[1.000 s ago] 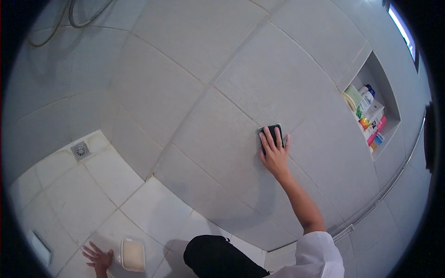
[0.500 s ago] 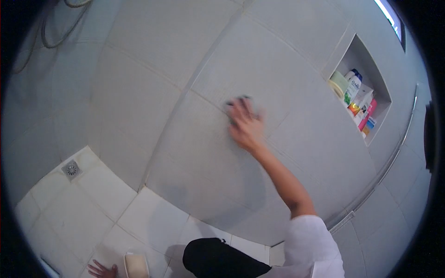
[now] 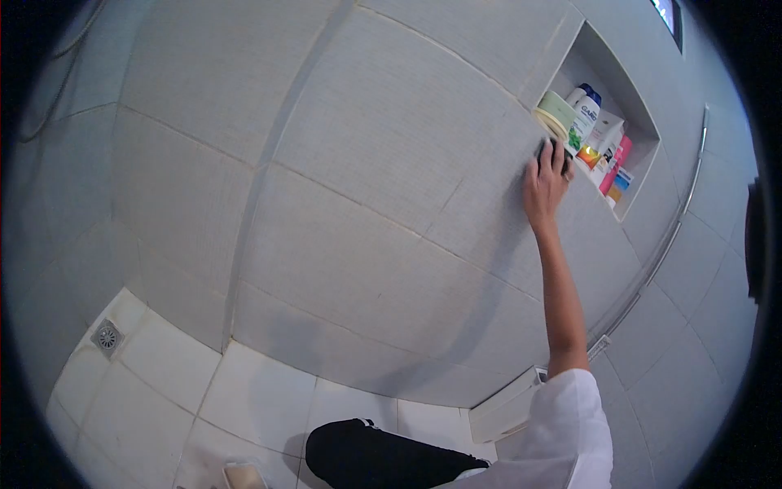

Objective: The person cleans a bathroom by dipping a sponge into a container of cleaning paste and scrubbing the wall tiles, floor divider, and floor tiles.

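Observation:
My right hand [image 3: 546, 189] is raised against the grey wall tiles [image 3: 383, 147], just below the lower edge of the wall niche [image 3: 639, 134]. Its fingers are bent over a small dark pad [image 3: 568, 160], most of which they hide, so its exact kind does not show. The fingertips are close to a pale green tub [image 3: 555, 112] lying on its side in the niche. My left hand is out of the frame.
White bottles [image 3: 585, 114], tubes and small boxes crowd the niche. A metal rail [image 3: 678, 232] runs down the right wall. Below are my black-clad knee [image 3: 383, 452], a beige block-like item [image 3: 243, 475], a floor drain [image 3: 107, 337] and a white box-like thing [image 3: 505, 407].
My right hand has moved up and right across the tiles, from mid-wall to the niche's edge, with the dark pad. My left hand, spread on the floor before, has left view.

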The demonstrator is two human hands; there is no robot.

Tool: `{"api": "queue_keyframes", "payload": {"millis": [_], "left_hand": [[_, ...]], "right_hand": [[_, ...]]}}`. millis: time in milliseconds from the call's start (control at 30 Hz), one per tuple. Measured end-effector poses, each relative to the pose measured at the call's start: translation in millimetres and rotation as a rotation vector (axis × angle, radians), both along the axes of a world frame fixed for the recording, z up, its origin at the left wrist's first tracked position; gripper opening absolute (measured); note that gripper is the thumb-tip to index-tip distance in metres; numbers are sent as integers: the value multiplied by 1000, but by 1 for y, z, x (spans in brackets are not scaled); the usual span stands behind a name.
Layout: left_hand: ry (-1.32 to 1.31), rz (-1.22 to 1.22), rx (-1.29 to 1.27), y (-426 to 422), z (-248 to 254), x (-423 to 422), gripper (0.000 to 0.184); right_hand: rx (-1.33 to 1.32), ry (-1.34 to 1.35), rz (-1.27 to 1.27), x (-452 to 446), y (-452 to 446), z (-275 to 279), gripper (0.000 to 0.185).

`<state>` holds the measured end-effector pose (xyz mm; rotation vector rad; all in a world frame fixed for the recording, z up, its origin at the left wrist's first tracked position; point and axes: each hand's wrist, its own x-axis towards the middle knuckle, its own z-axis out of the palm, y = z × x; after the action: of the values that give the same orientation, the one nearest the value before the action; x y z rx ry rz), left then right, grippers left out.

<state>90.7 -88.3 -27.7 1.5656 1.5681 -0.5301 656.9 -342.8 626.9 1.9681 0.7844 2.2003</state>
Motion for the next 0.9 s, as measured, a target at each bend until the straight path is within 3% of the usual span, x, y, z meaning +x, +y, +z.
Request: {"api": "queue_keyframes", "payload": {"millis": [100,200,300,400,467,500,667,900], "left_hand": [[10,-24,51,-3,8,1,114],[94,-218,254,-4,-75,-13,113],[169,-188,340,-9,-83,-14,110],[149,-188,240,-7,-65,-10,101],[175,-9,-35,10,-16,9,120],[195,2,-55,10,-12,8,120],[118,17,-68,7,-7,7,115],[137,33,-75,8,-10,11,115]], "right_hand": [[24,72,41,-11,8,-6,43],[-78,46,-16,-14,-19,-78,43],[-117,196,14,-36,-24,-116,43],[-45,88,-25,-23,-14,-70,44],[-11,61,14,-18,22,-70,44],[48,15,27,-19,36,-77,44],[-524,46,126,-21,130,-267,48],[-500,66,279,-39,263,-203,50]]}}
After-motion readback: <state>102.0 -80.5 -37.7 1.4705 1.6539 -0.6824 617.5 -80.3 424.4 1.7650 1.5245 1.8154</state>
